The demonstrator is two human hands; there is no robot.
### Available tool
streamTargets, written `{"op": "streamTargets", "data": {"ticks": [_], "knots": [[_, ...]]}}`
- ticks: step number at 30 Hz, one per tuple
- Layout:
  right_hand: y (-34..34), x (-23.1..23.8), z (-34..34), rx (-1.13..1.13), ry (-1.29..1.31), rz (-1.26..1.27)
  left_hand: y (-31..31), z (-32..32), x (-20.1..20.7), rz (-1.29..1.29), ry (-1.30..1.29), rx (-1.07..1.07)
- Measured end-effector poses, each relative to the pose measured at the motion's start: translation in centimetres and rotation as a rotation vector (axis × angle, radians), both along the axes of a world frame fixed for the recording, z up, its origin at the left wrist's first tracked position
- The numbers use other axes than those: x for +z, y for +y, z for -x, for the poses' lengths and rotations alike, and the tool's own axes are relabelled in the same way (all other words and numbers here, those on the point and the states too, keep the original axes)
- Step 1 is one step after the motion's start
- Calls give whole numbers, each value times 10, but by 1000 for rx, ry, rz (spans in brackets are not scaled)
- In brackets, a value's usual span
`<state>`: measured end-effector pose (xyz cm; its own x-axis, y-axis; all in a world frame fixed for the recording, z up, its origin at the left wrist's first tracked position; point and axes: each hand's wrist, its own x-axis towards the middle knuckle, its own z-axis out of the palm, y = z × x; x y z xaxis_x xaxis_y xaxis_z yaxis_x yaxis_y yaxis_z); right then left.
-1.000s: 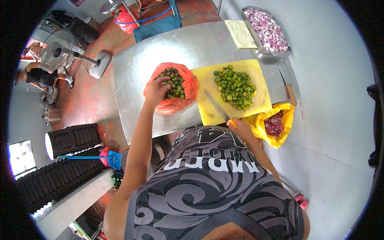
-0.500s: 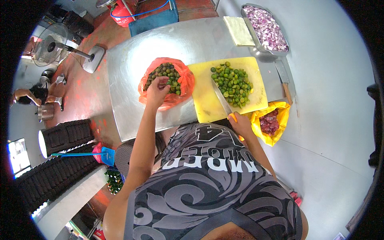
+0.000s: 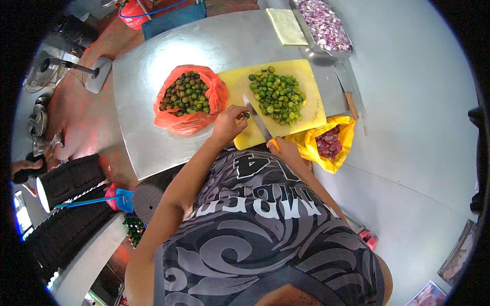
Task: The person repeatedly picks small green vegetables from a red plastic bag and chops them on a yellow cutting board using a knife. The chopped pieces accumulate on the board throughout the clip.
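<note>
We look down past a patterned sleeveless top at a metal table (image 3: 132, 120). Our left hand (image 3: 228, 125) is over the near-left part of a yellow cutting board (image 3: 236, 80), its grip narrow, pinching one small green citrus fruit (image 3: 246, 115) at the fingertips, just beside the knife blade. Our right hand (image 3: 287, 151) has its grip closed around the orange handle of the knife (image 3: 259, 122), which points away from us; we cannot tell whether the blade touches the board. To the right on the board lies a pile of cut fruit (image 3: 278, 97); left of the board, an open orange plastic bag (image 3: 220, 93) holds more fruit.

The step in hand seems to be bringing a fruit to the knife for cutting. The next move, we judge, calls for steadying it on the board, fingertips clear of the edge, before pressing down.
</note>
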<state>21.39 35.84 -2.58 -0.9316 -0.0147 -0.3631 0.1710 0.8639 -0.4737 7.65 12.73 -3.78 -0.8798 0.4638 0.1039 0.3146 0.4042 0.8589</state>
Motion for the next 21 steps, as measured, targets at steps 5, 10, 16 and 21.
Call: {"op": "streamTargets", "data": {"ticks": [5, 10, 16, 21], "knots": [[-2, 7, -6, -13, 3, -39, 14, -9, -16, 55, 150, 65], [0, 15, -8, -4, -51, -64, 11, -10, -18, 81, 204, 67], [-10, -3, 13, 50, 22, -86, 14, -10, -24, 34, 102, 89], [-34, -12, 62, 17, 114, -35, 12, -10, -24, 72, 178, 53]]}}
